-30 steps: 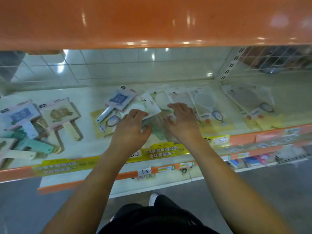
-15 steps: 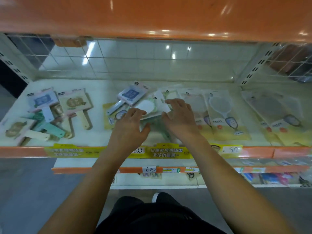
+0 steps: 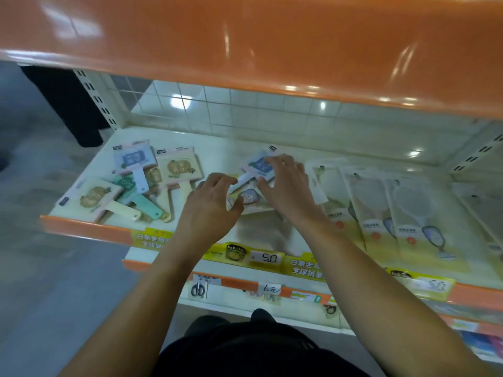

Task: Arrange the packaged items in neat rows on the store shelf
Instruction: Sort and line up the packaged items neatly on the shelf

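Bare forearms (no sleeves in view), black garment [image 3: 245,352] below, dark shoe [image 3: 262,314].

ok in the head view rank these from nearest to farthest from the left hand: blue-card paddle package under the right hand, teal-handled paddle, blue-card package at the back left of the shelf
1. Blue-card paddle package, just right of the left hand, under the right hand.
2. Teal-handled paddle, in the left pile near the shelf front.
3. Blue-card package, back left of that pile.
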The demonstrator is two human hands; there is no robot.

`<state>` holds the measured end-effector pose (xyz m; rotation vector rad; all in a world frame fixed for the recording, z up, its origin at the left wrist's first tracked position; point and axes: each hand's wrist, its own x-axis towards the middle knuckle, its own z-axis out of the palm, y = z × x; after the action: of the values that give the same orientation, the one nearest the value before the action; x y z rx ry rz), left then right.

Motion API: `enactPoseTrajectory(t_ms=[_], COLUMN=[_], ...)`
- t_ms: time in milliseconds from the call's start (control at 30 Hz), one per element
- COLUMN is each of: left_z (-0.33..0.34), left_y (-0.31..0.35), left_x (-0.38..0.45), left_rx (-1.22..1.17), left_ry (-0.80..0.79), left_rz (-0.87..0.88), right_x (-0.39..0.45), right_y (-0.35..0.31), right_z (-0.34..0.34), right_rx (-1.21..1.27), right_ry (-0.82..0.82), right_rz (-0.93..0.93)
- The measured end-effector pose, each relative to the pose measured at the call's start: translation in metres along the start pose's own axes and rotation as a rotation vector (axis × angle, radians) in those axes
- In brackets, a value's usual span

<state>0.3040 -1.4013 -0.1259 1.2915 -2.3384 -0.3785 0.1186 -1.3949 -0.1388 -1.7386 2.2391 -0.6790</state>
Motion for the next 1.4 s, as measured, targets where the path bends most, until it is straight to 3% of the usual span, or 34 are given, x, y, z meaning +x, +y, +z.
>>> enactPoseTrajectory(t_ms=[533, 1100, 1400], left_z=[-0.013, -0.011, -0.042], left_y=[-0.029, -0.031, -0.060], left_x=[0.004, 0.005, -0.008], left_rx=[-0.005, -0.035, 0.008], left_ry=[0.023, 0.028, 0.094], left_rz=[-0.029, -0.072, -0.186], right_x=[0.061, 0.034, 0.041], right_y=[-0.033, -0.028, -0.081], right_z=[0.048, 0.041, 0.038], right_rx=[-0.333, -0.225, -0.121], right_ry=[-0.233, -0.069, -0.016], right_rz=[0.194, 0.049, -0.112])
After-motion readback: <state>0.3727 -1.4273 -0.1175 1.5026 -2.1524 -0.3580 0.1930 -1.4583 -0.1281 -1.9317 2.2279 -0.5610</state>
